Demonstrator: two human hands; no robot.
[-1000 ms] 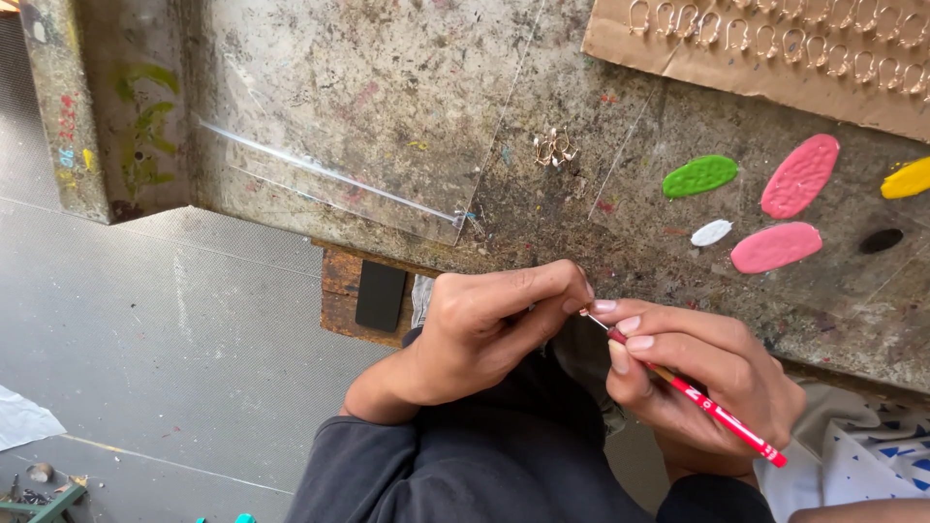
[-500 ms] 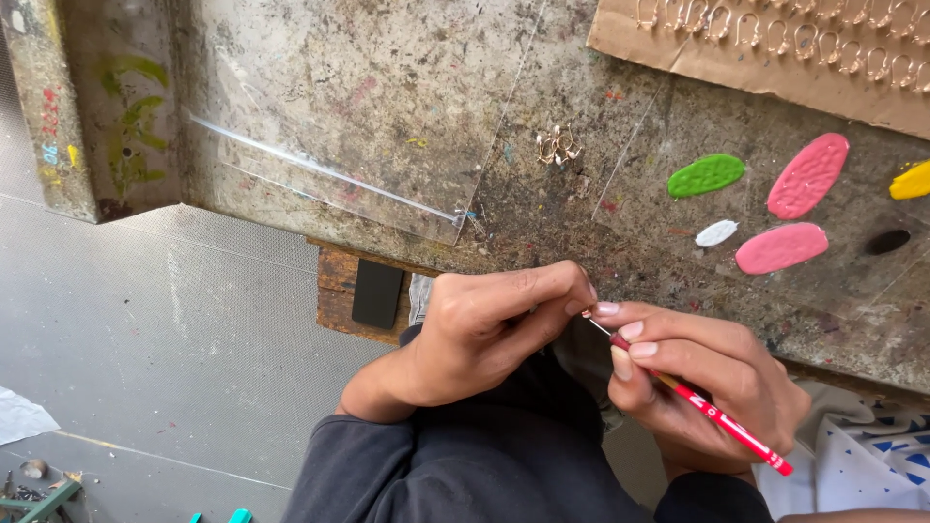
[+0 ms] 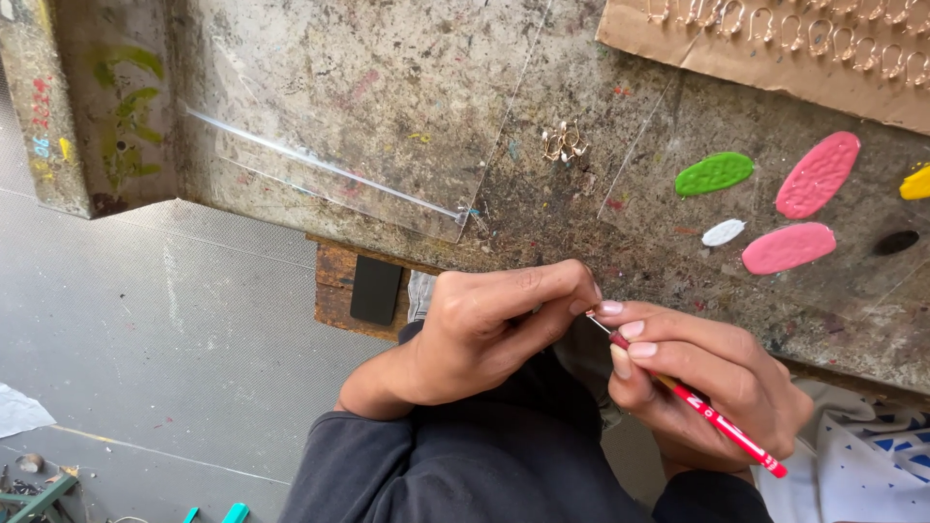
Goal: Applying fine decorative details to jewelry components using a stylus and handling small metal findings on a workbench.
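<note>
My right hand [image 3: 702,387] grips a thin red tool with a metal tip [image 3: 722,424], held like a pen just below the worktable's front edge. My left hand [image 3: 489,329] pinches something very small at that metal tip; the piece is too tiny and covered by the fingertips to identify. Both hands meet fingertip to fingertip over my dark-clothed lap. A small cluster of gold wire hooks [image 3: 564,142] lies on the stained table above the hands.
Flattened clay ovals lie at the right: green [image 3: 714,173], pink [image 3: 819,174], a second pink [image 3: 789,248], small white [image 3: 723,232], yellow [image 3: 915,183]. A cardboard sheet [image 3: 678,44] carries several gold hooks. A clear plastic sheet [image 3: 329,169] covers the table's left. Grey floor lies below.
The hands stay together at the tool tip with only slight finger shifts; the view has drifted a little.
</note>
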